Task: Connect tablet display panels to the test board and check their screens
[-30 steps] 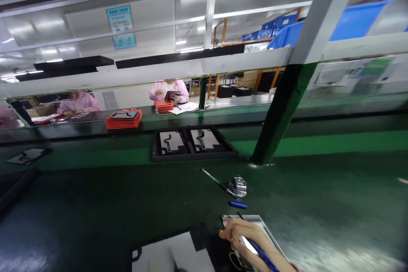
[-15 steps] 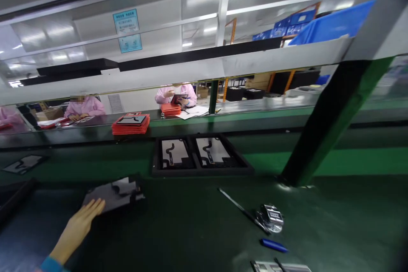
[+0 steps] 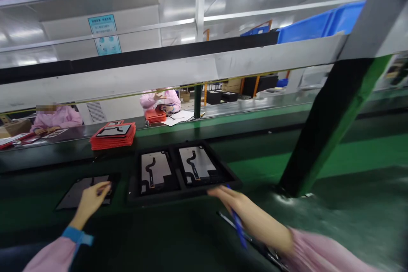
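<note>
My left hand (image 3: pixel 92 200) is over a flat display panel (image 3: pixel 72 195) that lies on the green surface. Its fingers are curled in at the panel's right side, and anything between them is hidden. Slightly blurred, my right hand (image 3: pixel 247 210) reaches in from the right, with its fingertips at the front edge of a black tray (image 3: pixel 153 199). A blue pen (image 3: pixel 237 225) is held in it, pointing down. Two display panels with dark flex cables, a left one (image 3: pixel 162 163) and a right one (image 3: pixel 202 161), lie in the tray.
A thin metal-tipped tool (image 3: pixel 225 219) lies under my right forearm. Behind it rises a green and black post (image 3: pixel 312 148). Orange sheets (image 3: pixel 113 140) are stacked beyond the tray. Across the line sit co-workers in pink, one on the left (image 3: pixel 57 117) and another near the middle (image 3: pixel 161 97).
My right hand has come in and picked up the blue pen from the table. My left hand's flat fingers have curled, and its panel now lies farther back. The view has turned right.
</note>
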`<state>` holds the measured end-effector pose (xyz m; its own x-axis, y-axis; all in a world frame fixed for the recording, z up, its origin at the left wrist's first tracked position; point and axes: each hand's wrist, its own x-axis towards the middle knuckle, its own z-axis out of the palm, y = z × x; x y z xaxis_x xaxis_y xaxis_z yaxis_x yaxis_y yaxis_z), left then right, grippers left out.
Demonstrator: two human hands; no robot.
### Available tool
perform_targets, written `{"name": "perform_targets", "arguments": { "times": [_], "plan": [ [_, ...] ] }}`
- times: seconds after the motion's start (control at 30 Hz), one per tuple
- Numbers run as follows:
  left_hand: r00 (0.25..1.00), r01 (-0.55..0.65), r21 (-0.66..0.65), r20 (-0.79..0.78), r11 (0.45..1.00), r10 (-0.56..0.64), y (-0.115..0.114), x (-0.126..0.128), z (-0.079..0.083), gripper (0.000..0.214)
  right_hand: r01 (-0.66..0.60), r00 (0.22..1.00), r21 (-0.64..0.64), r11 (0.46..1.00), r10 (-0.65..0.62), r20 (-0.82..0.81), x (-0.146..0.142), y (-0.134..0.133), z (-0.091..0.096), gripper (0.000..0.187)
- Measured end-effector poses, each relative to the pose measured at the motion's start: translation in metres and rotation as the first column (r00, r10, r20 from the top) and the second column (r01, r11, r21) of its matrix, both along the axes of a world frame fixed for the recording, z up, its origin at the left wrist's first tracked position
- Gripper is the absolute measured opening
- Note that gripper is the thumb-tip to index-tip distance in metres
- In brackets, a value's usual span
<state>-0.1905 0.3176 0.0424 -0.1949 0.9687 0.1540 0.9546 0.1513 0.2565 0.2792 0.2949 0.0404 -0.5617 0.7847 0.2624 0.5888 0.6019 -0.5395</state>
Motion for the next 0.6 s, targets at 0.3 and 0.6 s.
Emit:
{"name": "perform_targets", "arguments": {
  "times": [0.3, 0.6],
  "plan": [
    [0.925, -0.379, -0.065, -0.051, 0.923, 0.376, 0.068, 0.166, -0.051, 0.065, 0.442, 0.830, 0.006, 0.897, -0.411, 0.376, -0.115, 0.159, -0.026, 0.039],
    [0.854, -0.417, -0.091, 0.303, 0.904, 0.424, 0.081, 0.155, -0.044, 0.059, 0.532, 0.762, 0.081, 0.843, -0.519, 0.387, -0.133, 0.170, -0.041, 0.044]
  ]
}}
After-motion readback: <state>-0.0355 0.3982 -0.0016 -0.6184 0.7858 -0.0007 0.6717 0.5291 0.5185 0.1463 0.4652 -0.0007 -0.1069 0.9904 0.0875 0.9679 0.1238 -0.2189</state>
